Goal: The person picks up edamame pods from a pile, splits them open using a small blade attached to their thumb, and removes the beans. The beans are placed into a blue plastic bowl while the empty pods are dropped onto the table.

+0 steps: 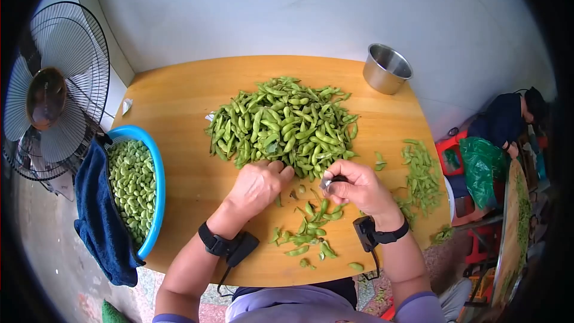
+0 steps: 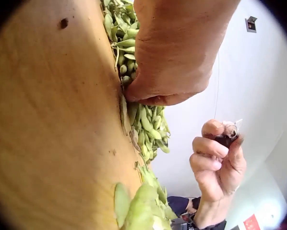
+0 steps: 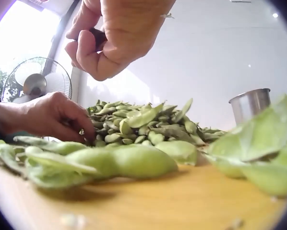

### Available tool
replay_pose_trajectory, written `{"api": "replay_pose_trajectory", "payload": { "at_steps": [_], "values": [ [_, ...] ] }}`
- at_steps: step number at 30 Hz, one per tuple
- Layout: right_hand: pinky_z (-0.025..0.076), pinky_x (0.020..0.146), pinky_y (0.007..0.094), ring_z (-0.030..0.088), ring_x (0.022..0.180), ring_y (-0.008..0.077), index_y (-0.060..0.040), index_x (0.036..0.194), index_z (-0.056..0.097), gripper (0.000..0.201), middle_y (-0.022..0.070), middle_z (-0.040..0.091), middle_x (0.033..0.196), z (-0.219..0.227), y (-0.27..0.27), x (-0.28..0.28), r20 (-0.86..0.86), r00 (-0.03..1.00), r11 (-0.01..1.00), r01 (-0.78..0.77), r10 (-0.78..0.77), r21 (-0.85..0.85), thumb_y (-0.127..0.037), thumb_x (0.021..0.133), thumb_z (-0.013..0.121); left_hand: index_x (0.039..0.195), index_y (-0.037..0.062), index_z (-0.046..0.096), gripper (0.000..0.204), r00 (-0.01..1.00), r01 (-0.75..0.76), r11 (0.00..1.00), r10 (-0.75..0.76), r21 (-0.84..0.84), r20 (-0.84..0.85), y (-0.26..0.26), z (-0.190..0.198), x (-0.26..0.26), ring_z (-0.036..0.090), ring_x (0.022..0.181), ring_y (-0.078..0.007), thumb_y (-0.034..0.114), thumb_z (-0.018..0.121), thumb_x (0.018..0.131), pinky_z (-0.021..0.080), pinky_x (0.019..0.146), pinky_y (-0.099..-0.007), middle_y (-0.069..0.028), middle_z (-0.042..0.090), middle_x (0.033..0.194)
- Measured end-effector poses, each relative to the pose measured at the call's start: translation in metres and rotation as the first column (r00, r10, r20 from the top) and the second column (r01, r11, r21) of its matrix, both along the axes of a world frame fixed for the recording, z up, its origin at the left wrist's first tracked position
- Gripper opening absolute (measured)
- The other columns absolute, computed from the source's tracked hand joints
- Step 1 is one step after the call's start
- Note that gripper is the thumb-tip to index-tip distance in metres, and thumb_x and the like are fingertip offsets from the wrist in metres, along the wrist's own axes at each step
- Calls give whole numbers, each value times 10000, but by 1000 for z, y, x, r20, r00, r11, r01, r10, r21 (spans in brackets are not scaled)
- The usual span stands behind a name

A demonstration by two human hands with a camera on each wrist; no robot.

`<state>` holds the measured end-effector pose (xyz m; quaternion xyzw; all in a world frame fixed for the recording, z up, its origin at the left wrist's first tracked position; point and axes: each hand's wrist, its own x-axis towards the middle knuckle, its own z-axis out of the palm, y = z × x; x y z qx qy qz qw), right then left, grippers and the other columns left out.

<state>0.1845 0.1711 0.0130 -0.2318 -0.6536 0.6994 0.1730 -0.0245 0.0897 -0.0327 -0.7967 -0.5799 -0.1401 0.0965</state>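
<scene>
A large heap of green soybean pods point(image 1: 284, 122) covers the middle of the wooden table point(image 1: 191, 215). At its near left edge my left hand point(image 1: 256, 185) reaches in, fingers curled down among the pods; its fingertips are hidden, and I cannot tell whether they pinch a pod. My right hand point(image 1: 362, 190) is raised by the heap's near right edge. Between thumb and fingers it holds a small dark object point(image 1: 337, 179) with a pale, shiny end, seen also in the left wrist view point(image 2: 226, 139). Loose pods, some split point(image 3: 100, 163), lie between the hands and the table's near edge.
A blue basin point(image 1: 159, 185) of shelled beans point(image 1: 128, 188) stands left, a dark blue towel point(image 1: 101, 221) over its rim, near a fan point(image 1: 57, 90). A steel pot point(image 1: 382, 78) sits back right. More pods point(image 1: 421, 173) lie along the right edge. Another person point(image 1: 508, 116) is at far right.
</scene>
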Motion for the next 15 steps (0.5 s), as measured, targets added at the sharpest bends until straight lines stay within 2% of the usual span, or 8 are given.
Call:
{"api": "replay_pose_trajectory", "payload": {
  "at_steps": [2, 3, 4, 5, 6, 8, 12, 15],
  "values": [
    [358, 539, 175, 455, 617, 47, -16, 932, 537, 97, 0, 540, 751, -4, 2, 0, -61, 998, 994, 15, -22, -107, -35, 838, 552, 824, 81, 548, 81, 952, -55, 998, 54, -7, 301, 1, -9, 0, 575, 640, -172, 73, 569, 745, 464, 520, -268, -44, 575, 741],
    [358, 539, 175, 455, 617, 47, -16, 932, 537, 97, 0, 540, 751, -4, 3, -1, -60, 998, 994, 12, -19, -106, -35, 838, 552, 824, 81, 548, 81, 952, -58, 998, 57, -6, 302, -1, -6, 3, 575, 640, -172, 73, 569, 745, 464, 520, -268, -44, 575, 741],
    [370, 554, 180, 450, 633, 45, -13, 957, 532, 116, -9, 523, 756, -4, 3, 0, -70, 997, 995, 11, -18, -99, -58, 852, 546, 820, 75, 538, 47, 587, -10, 974, 188, -225, 787, -5, 0, 9, 565, 636, -139, 73, 564, 781, 451, 520, -241, -39, 588, 765],
    [381, 569, 186, 446, 650, 43, -10, 983, 527, 138, -19, 506, 761, -5, 3, 0, -79, 997, 996, 10, -18, -91, -82, 866, 540, 816, 68, 528, 31, 9, 160, 918, 367, -364, 930, -9, 6, 14, 556, 633, -106, 73, 559, 816, 438, 520, -214, -33, 601, 790],
    [381, 569, 186, 446, 650, 43, -10, 983, 527, 138, -19, 506, 761, -4, 2, 0, -76, 997, 996, 9, -16, -91, -82, 866, 540, 816, 68, 528, 31, 5, 160, 918, 367, -363, 930, -13, 9, 17, 556, 633, -106, 73, 559, 816, 438, 520, -214, -33, 601, 790],
    [387, 575, 188, 449, 657, 42, -14, 1013, 526, 164, -18, 509, 765, -1, -2, -4, -50, 995, 994, 84, -87, -68, -55, 855, 541, 865, 60, 525, 22, -465, 373, 871, 473, -320, 748, -21, 13, 23, 533, 640, -67, 81, 530, 861, 414, 534, -174, -33, 599, 819],
    [395, 585, 191, 457, 668, 43, -13, 1022, 527, 171, -7, 528, 792, -3, -8, -7, -24, 999, 998, 42, -43, -51, -37, 853, 535, 980, 48, 525, 141, -591, 429, 888, 415, -166, 692, -25, 7, 35, 542, 643, -83, 42, 558, 843, 450, 573, -189, -57, 607, 839],
    [395, 589, 184, 460, 672, 35, -17, 1017, 523, 165, 2, 558, 837, -12, -7, -8, -42, 998, 996, 42, -45, -79, -28, 853, 535, 946, 37, 537, 117, -581, 409, 878, 460, -247, 672, -26, 10, 40, 557, 644, -112, 29, 570, 835, 471, 598, -212, -74, 613, 825]
  ]
}}
